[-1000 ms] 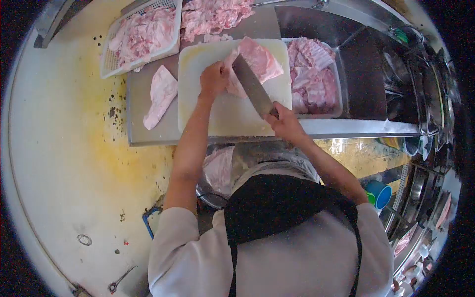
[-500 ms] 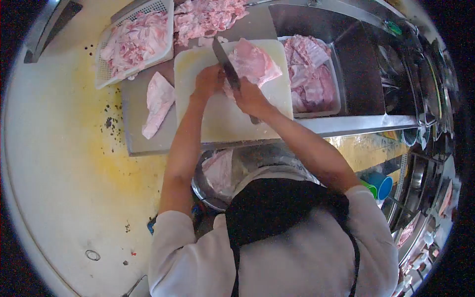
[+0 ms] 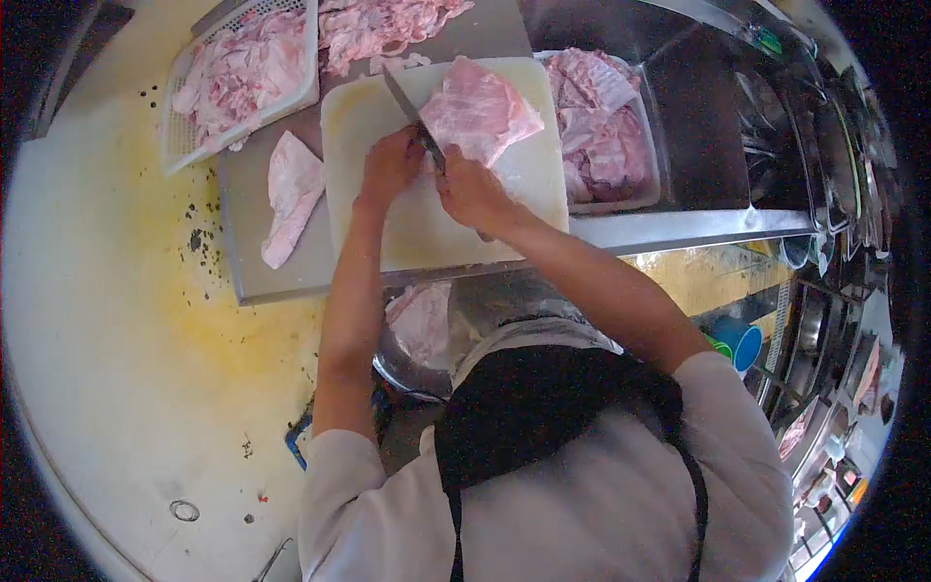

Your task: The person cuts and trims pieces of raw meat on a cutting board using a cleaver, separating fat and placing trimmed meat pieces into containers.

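Knife (image 3: 415, 121) and right hand (image 3: 472, 189) have shifted leftward since the first frame: the blade, earlier lying across the meat (image 3: 482, 107), is now at its left edge, tip pointing away towards the far left of the board (image 3: 436, 228). Nearest: a black apron (image 3: 543, 417), worn by the person at the bench (image 3: 276, 285). Below the bench edge, a bowl (image 3: 409, 378) holds a pale slab (image 3: 420, 320). Right hand: closed round the knife's handle. Left hand (image 3: 391, 167): fingers curled in, beside the blade near the meat's left edge; whether they grip anything cannot be told. Meat: on the far right part of the board, pink face up. Left of the board, on the bench, lies a tapered cut (image 3: 294, 184). Just right of the board, a tub (image 3: 613, 206) holds further cuts (image 3: 601, 131). Farthest: a loaded perforated basket (image 3: 310, 68) at far left, with loose trimmings (image 3: 388, 29) beside it.
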A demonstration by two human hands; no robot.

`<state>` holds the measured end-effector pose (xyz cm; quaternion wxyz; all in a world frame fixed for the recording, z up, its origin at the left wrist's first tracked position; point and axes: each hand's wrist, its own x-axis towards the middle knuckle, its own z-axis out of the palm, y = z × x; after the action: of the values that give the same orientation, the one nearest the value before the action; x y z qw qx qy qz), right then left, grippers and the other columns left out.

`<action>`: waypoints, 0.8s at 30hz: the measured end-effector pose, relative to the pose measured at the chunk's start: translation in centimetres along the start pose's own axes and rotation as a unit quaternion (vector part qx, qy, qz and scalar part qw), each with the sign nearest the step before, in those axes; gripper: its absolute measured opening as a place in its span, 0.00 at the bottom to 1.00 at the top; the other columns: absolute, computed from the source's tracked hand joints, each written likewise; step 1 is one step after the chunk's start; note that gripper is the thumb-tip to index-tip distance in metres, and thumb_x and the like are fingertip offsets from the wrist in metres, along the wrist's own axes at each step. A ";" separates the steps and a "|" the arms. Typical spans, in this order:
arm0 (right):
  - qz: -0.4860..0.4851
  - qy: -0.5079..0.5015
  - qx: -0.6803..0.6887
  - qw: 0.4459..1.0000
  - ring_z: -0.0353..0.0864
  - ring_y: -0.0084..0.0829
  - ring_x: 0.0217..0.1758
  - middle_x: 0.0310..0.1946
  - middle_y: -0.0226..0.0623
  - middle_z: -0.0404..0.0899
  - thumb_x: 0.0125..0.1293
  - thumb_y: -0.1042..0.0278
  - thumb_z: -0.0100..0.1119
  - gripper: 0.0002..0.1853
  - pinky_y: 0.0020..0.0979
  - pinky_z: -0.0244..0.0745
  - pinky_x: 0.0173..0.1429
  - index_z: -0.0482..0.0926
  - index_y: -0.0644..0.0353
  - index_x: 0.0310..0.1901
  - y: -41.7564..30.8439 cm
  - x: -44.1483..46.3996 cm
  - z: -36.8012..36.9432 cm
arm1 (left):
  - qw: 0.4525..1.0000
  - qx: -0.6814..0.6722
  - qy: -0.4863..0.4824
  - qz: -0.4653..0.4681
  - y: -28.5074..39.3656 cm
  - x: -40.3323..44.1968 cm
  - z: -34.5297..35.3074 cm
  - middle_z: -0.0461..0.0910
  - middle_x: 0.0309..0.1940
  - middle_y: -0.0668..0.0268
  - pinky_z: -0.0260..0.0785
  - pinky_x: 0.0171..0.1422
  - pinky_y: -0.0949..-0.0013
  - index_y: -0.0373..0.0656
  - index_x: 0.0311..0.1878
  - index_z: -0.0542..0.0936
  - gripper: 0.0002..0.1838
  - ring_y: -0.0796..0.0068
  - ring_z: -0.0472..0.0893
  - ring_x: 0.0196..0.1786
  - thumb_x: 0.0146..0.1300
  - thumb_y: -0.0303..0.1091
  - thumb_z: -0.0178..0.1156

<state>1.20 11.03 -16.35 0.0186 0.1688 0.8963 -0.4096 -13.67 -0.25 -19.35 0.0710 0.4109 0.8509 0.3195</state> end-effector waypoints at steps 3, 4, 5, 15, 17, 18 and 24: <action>0.062 -0.116 0.003 0.991 0.81 0.63 0.43 0.36 0.63 0.80 0.67 0.69 0.50 0.21 0.58 0.75 0.48 0.63 0.74 0.56 -2.3 -1.0 -3.8 | 0.998 -0.048 -0.034 -0.021 -0.2 -0.8 -0.9 0.78 0.27 0.57 0.70 0.38 0.60 0.39 0.39 0.78 0.10 0.64 0.79 0.32 0.63 0.35 0.53; 0.041 -0.127 -0.003 0.991 0.81 0.62 0.43 0.36 0.63 0.80 0.67 0.69 0.49 0.19 0.58 0.75 0.47 0.64 0.74 0.54 -0.8 -2.7 -3.7 | 0.997 -0.072 -0.028 -0.028 -0.5 -1.2 -1.2 0.77 0.26 0.60 0.69 0.36 0.62 0.40 0.39 0.78 0.10 0.68 0.78 0.30 0.64 0.36 0.52; 0.016 -0.112 -0.008 0.994 0.80 0.64 0.41 0.33 0.64 0.79 0.68 0.67 0.51 0.17 0.58 0.73 0.45 0.63 0.72 0.51 0.7 -5.0 -3.8 | 0.995 -0.095 -0.021 -0.035 -0.8 -1.6 -1.4 0.76 0.24 0.63 0.69 0.35 0.65 0.40 0.38 0.78 0.10 0.72 0.76 0.29 0.65 0.36 0.52; 0.106 -0.166 0.065 0.978 0.82 0.53 0.42 0.38 0.55 0.81 0.68 0.61 0.59 0.19 0.46 0.75 0.48 0.71 0.65 0.53 7.3 -18.8 -14.6 | 0.915 -0.322 0.181 -0.161 -4.2 1.4 -17.1 0.80 0.31 0.64 0.70 0.42 0.67 0.39 0.35 0.79 0.13 0.70 0.78 0.31 0.62 0.38 0.51; 0.136 -0.143 0.075 0.977 0.82 0.53 0.42 0.38 0.54 0.81 0.68 0.61 0.59 0.18 0.46 0.75 0.48 0.72 0.65 0.51 7.3 -19.7 -15.2 | 0.937 -0.135 0.204 -0.249 -3.6 3.6 -21.9 0.83 0.36 0.60 0.71 0.45 0.65 0.38 0.44 0.81 0.16 0.68 0.82 0.38 0.63 0.40 0.52; 0.144 -0.122 0.091 0.978 0.82 0.52 0.41 0.38 0.55 0.81 0.68 0.62 0.59 0.17 0.46 0.75 0.47 0.72 0.65 0.51 7.8 -20.1 -14.6 | 0.947 -0.066 0.224 -0.220 -2.9 4.5 -22.0 0.84 0.38 0.59 0.72 0.46 0.65 0.38 0.46 0.81 0.17 0.68 0.82 0.40 0.63 0.40 0.53; 0.151 0.016 0.146 0.978 0.78 0.40 0.30 0.30 0.48 0.80 0.67 0.66 0.61 0.15 0.40 0.73 0.38 0.73 0.65 0.50 9.6 -20.4 -14.2 | 0.997 0.057 0.026 -0.043 5.3 8.1 -7.4 0.82 0.50 0.55 0.72 0.58 0.59 0.40 0.57 0.79 0.21 0.53 0.80 0.54 0.61 0.38 0.62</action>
<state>24.97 21.51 -10.37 0.0407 0.3094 0.7916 -0.5254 -18.35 4.58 -9.20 0.0392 0.3683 0.8863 0.2781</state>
